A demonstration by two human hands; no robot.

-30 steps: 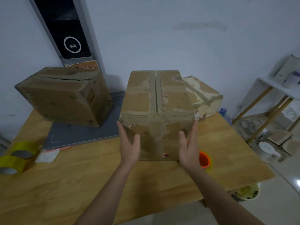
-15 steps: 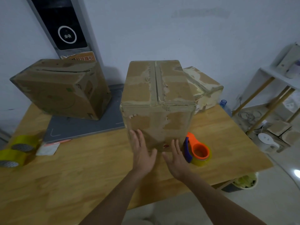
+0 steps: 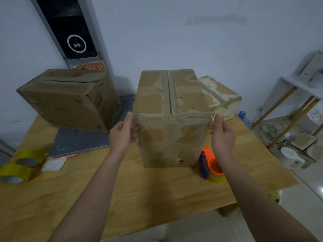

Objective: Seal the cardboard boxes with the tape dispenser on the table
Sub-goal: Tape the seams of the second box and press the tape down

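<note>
Hands (image 3: 120, 135) now up at middle box's (image 3: 172, 119) top corners

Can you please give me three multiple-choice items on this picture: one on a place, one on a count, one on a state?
1. Where is the tape dispenser?
A. on the middle box
B. on the table, right of the middle box
C. in the left hand

2. How many loose tape rolls lie at the table's left edge?
A. two
B. four
C. none

3. What do the hands do?
A. hang idle
B. hold the dispenser
C. hold the middle box's top corners

Answers: 1 B, it rests on the table beside the middle box. 2 A, two yellow tape rolls. 3 C, left hand and right hand flank it.
</note>
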